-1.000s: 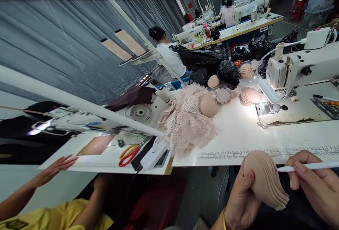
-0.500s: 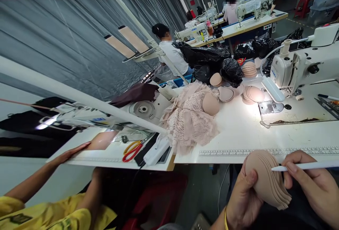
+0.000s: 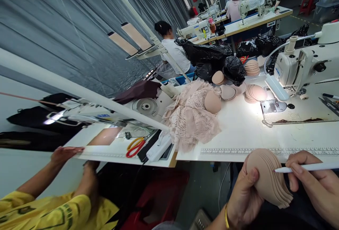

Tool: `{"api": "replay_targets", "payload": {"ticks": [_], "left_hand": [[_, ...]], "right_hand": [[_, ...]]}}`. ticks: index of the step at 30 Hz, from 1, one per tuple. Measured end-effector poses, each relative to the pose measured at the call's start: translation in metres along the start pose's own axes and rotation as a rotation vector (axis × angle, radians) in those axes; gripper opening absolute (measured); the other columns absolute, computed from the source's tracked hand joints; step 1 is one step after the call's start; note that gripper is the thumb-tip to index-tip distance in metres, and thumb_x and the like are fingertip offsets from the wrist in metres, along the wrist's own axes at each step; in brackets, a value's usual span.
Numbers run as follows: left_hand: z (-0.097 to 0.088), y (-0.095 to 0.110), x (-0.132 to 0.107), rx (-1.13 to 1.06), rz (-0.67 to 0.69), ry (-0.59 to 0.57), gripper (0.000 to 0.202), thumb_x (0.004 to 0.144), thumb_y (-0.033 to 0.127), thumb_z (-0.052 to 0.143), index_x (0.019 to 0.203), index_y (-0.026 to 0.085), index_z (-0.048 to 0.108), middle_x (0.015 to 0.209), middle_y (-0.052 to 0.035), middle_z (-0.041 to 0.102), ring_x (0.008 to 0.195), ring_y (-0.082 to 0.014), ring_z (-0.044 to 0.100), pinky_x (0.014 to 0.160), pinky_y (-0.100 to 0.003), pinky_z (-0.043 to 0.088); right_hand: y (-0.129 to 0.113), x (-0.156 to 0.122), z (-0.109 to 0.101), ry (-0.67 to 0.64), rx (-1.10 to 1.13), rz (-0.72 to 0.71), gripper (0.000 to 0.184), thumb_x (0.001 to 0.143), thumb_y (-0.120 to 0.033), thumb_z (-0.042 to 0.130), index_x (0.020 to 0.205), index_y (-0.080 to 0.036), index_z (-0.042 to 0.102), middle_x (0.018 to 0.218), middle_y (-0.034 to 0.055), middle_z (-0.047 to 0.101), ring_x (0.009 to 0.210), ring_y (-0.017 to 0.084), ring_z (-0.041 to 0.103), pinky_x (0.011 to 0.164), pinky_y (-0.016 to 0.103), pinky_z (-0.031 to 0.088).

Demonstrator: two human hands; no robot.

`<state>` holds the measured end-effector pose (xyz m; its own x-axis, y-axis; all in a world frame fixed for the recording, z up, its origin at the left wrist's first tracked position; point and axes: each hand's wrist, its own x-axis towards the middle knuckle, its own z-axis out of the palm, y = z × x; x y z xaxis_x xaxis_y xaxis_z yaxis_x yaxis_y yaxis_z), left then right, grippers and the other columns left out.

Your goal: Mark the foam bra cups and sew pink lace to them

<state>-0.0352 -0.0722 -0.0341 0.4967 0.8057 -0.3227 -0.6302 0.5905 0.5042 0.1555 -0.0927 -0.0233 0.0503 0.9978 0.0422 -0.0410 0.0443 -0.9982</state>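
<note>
At the table's front edge, my left hand [image 3: 246, 194] grips a fanned stack of beige bra cups [image 3: 266, 177], thumb pressed on the top one. A white marker pen [image 3: 309, 167] lies in the closed fingers of my right hand [image 3: 312, 184]. Its tip meets the stepped edges of the stack, near a small dark dot. Beyond my hands, a ruler strip [image 3: 238, 151] runs along the table's edge. Beige lace fabric [image 3: 190, 117] lies heaped to the left, with one loose cup [image 3: 212, 102] on top.
A sewing machine [image 3: 299, 67] stands at right with its lamp lit; scissors and a pen lie beside it. More cup stacks [image 3: 255, 93] and black plastic bags [image 3: 212, 55] are behind. At left, a co-worker in a yellow shirt [image 3: 66, 208] sits by red-and-yellow scissors [image 3: 136, 147].
The co-worker's hand has drawn back from the beige piece on the neighbouring table. My view has shifted slightly; my hands keep nearly the same pose with pen and cups.
</note>
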Motion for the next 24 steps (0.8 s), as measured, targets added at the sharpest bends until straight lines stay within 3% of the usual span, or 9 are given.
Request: {"api": "replay_targets", "payload": {"ticks": [3, 8, 12, 17, 21, 24], "left_hand": [[0.000, 0.000, -0.001, -0.003, 0.012, 0.022, 0.061, 0.084, 0.046, 0.090, 0.132, 0.013, 0.072, 0.124, -0.0167, 0.073, 0.114, -0.0334, 0.070, 0.104, -0.044, 0.053], [0.002, 0.000, -0.002, -0.004, 0.007, 0.022, 0.063, 0.084, 0.047, 0.090, 0.133, 0.012, 0.073, 0.125, -0.0179, 0.074, 0.115, -0.0345, 0.070, 0.104, -0.047, 0.055], [0.005, 0.000, -0.001, -0.005, 0.023, 0.035, 0.063, 0.082, 0.045, 0.091, 0.134, 0.015, 0.072, 0.121, -0.0115, 0.077, 0.119, -0.0340, 0.069, 0.104, -0.041, 0.054], [0.003, 0.017, 0.000, 0.063, 0.078, 0.038, 0.063, 0.076, 0.039, 0.097, 0.129, 0.016, 0.071, 0.123, -0.0136, 0.076, 0.115, -0.0294, 0.071, 0.105, -0.040, 0.052], [0.005, 0.035, 0.004, 0.140, 0.127, 0.045, 0.064, 0.074, 0.037, 0.099, 0.128, 0.016, 0.070, 0.122, -0.0145, 0.076, 0.113, -0.0286, 0.071, 0.104, -0.041, 0.053], [0.008, 0.039, 0.007, 0.156, 0.136, 0.052, 0.064, 0.074, 0.037, 0.100, 0.127, 0.016, 0.070, 0.122, -0.0142, 0.075, 0.114, -0.0283, 0.070, 0.106, -0.042, 0.053]], "right_hand": [[-0.004, -0.001, 0.002, -0.020, -0.008, 0.027, 0.038, 0.108, -0.045, 0.060, 0.077, -0.025, 0.069, 0.073, 0.0029, 0.063, 0.069, 0.019, 0.060, 0.064, 0.029, 0.053], [-0.008, -0.008, 0.006, 0.023, 0.074, 0.056, 0.030, 0.108, -0.046, 0.061, 0.088, -0.027, 0.073, 0.068, 0.0013, 0.062, 0.069, 0.020, 0.058, 0.066, 0.029, 0.053], [-0.005, -0.010, 0.004, -0.036, 0.045, 0.047, 0.031, 0.108, -0.045, 0.061, 0.085, -0.027, 0.072, 0.072, 0.0022, 0.063, 0.067, 0.020, 0.061, 0.065, 0.031, 0.054], [-0.006, -0.003, -0.011, 0.070, 0.064, 0.002, 0.019, 0.105, -0.045, 0.066, 0.112, -0.029, 0.074, 0.075, 0.0034, 0.069, 0.076, 0.024, 0.065, 0.072, 0.034, 0.056], [-0.010, -0.003, -0.015, 0.097, 0.012, 0.010, 0.024, 0.103, -0.051, 0.068, 0.110, -0.029, 0.075, 0.073, 0.0037, 0.068, 0.074, 0.024, 0.065, 0.070, 0.035, 0.056], [-0.008, -0.006, -0.009, 0.041, 0.011, -0.052, 0.017, 0.107, -0.044, 0.063, 0.112, -0.032, 0.073, 0.072, 0.0022, 0.067, 0.074, 0.023, 0.063, 0.069, 0.032, 0.056]]}}
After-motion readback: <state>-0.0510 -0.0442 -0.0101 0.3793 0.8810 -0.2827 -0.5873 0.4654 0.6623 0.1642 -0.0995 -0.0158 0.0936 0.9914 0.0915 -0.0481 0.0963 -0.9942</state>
